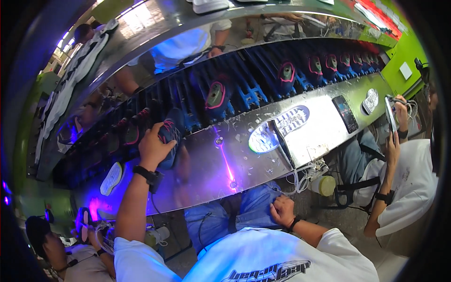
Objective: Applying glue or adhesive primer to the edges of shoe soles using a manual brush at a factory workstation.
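My left hand [155, 146] is closed over a dark blue shoe upper [174, 123] with pink-red lacing, at the near edge of the conveyor. Its fingers lie across the top of the shoe, and its lower part overlaps the steel bench [206, 162]. Down on my right thigh rests my right hand [282, 211], fingers curled in, with nothing visible in it. A white shoe sole [293, 118] lies on the bench to the right of the shoe, lit bluish at its left end. Another pale sole [111, 178] lies left of my left forearm.
The conveyor of blue slats [253, 94] carries several dark shoes with pink trim, such as one shoe [216, 96]. Farther right lie a phone [345, 113] and a small sole [370, 101]. Co-workers sit at both sides. White cords [300, 181] hang by a lidded tub [325, 185].
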The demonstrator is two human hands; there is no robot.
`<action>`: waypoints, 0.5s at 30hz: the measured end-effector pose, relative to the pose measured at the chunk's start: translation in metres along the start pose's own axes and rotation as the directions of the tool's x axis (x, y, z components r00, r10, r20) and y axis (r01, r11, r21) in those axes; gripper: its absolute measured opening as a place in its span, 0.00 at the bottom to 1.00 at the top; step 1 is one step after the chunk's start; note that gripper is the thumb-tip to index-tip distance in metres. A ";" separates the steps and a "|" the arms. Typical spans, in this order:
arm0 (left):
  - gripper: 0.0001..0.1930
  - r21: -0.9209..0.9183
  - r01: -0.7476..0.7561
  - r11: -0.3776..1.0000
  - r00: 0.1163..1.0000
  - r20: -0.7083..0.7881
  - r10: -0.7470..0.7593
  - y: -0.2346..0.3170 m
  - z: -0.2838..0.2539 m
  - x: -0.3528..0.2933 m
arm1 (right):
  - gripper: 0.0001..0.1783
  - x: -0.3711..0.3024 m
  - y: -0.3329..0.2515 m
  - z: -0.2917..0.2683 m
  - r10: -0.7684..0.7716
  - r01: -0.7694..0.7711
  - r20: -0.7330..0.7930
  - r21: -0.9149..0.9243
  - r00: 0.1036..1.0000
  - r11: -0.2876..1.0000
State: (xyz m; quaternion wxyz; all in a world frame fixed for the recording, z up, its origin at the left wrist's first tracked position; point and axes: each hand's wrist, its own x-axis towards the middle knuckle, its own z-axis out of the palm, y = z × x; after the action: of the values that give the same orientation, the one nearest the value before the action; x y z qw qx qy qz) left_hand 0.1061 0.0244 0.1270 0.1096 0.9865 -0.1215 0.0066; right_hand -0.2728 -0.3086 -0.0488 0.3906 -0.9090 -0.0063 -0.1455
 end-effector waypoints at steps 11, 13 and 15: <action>0.41 -0.088 -0.162 0.983 0.983 0.076 0.168 0.058 -0.028 -0.176 | 0.15 -0.015 0.000 -0.008 0.030 -0.036 -0.084 -0.075 0.996 0.997; 0.38 -0.139 -0.206 0.969 0.976 0.046 0.214 0.066 -0.035 -0.204 | 0.15 -0.015 0.001 -0.009 0.021 -0.027 -0.091 -0.063 0.996 0.998; 0.38 -0.172 -0.215 0.961 0.973 0.043 0.226 0.069 -0.035 -0.223 | 0.15 -0.015 -0.001 -0.010 0.008 -0.015 -0.082 -0.082 0.997 0.996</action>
State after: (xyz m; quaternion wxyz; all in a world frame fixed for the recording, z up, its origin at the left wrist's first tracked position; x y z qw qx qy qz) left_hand -0.1262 0.0199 0.1675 0.1862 0.9540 -0.2341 -0.0223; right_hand -0.2897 -0.3139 -0.0459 0.3533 -0.9177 0.0209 -0.1807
